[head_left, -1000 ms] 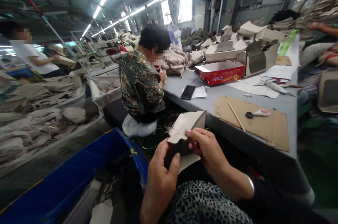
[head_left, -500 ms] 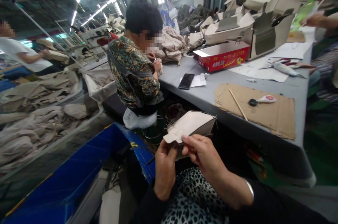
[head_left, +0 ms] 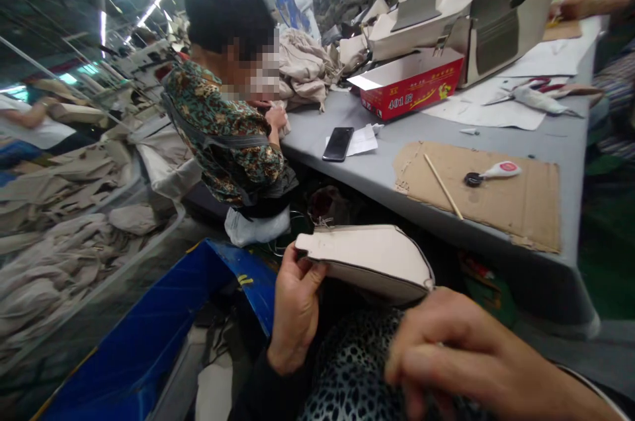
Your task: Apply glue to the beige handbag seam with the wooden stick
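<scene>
Left grip: left hand (head_left: 296, 305) clamped on the near left end of a cream leather piece (head_left: 370, 261), thumb on top, fingers under.
Right grip: right hand (head_left: 461, 355) low in front, blurred, fingers curled together, apart from the piece; whether it holds anything cannot be told.
Piece: held flat above the lap, below the tabletop (head_left: 565, 143) edge.
Tabletop: cardboard sheet (head_left: 516, 202) bearing a wooden stick (head_left: 443, 187) and a white-handled tool (head_left: 492, 173); black phone (head_left: 338, 143); red box (head_left: 411, 87).
Left: blue bin (head_left: 149, 341); a seated person in a patterned top (head_left: 223, 136).
</scene>
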A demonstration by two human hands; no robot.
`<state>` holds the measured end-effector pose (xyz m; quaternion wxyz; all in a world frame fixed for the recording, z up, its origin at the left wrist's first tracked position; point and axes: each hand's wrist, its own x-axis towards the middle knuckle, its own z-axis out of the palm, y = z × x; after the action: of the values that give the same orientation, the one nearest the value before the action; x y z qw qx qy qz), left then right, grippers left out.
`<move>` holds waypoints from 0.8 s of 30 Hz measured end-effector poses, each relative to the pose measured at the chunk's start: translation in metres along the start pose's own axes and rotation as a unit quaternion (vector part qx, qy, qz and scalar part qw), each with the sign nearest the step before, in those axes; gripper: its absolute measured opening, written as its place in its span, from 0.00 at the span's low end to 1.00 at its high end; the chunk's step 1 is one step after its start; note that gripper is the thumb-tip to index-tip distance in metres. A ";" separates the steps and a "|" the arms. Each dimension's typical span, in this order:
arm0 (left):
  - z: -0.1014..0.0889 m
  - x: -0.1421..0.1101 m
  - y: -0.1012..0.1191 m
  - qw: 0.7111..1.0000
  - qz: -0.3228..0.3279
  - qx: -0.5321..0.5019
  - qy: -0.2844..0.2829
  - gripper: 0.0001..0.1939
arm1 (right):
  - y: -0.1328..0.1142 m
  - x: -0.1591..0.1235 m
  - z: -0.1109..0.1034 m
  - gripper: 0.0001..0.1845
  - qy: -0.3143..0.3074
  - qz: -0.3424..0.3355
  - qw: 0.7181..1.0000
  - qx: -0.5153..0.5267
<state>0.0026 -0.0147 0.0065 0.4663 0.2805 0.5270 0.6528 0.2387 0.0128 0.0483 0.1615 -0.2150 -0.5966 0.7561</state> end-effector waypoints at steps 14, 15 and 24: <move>-0.002 -0.004 0.019 0.979 -0.048 0.156 -0.121 0.17 | 0.042 0.056 -0.068 0.12 0.221 -0.127 0.924 -0.285; -0.004 -0.001 0.022 0.975 -0.046 0.168 -0.134 0.17 | 0.043 0.057 -0.067 0.14 0.217 -0.129 0.933 -0.258; -0.019 0.017 0.002 0.967 -0.115 0.132 -0.184 0.24 | 0.070 0.056 -0.061 0.11 0.242 -0.163 0.936 -0.197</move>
<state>-0.0215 -0.0079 0.0007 0.5862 0.3919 0.5425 0.4567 0.2229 0.0747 -0.0394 0.3765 -0.3191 -0.7034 0.5115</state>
